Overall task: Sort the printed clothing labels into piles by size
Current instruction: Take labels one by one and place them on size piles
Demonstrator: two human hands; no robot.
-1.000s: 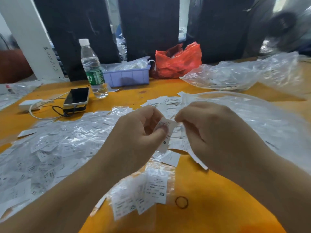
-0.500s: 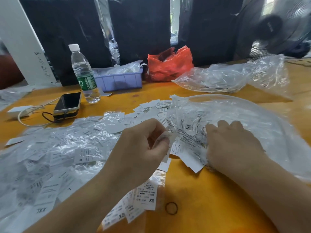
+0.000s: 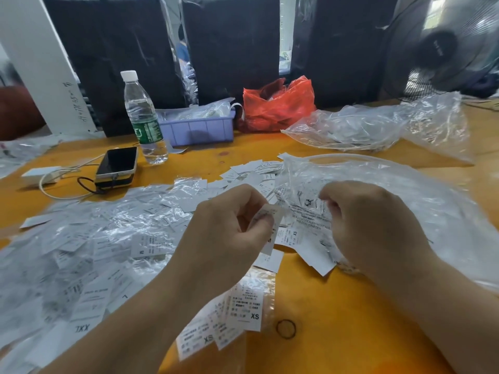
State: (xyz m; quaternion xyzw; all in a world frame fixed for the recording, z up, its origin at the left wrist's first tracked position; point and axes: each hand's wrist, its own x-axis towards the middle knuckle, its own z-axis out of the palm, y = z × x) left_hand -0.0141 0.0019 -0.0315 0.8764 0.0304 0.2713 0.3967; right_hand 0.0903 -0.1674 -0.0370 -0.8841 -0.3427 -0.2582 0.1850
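Head view. Left hand point(image 3: 229, 228) pinches a small stack of white size labels point(image 3: 270, 225) between thumb and forefinger, above the yellow table point(image 3: 351, 333). Right hand point(image 3: 378, 228), just beside it, has fingers curled at the mouth of a clear plastic bag point(image 3: 405, 201); whether they grip anything, cannot tell. Loose labels point(image 3: 81, 252) spread at left. A bagged XS pile point(image 3: 243, 311) lies near, beside a black rubber band point(image 3: 285, 329).

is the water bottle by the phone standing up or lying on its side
Standing up. The water bottle rests on its base on the table, white cap at the top, beside the phone.
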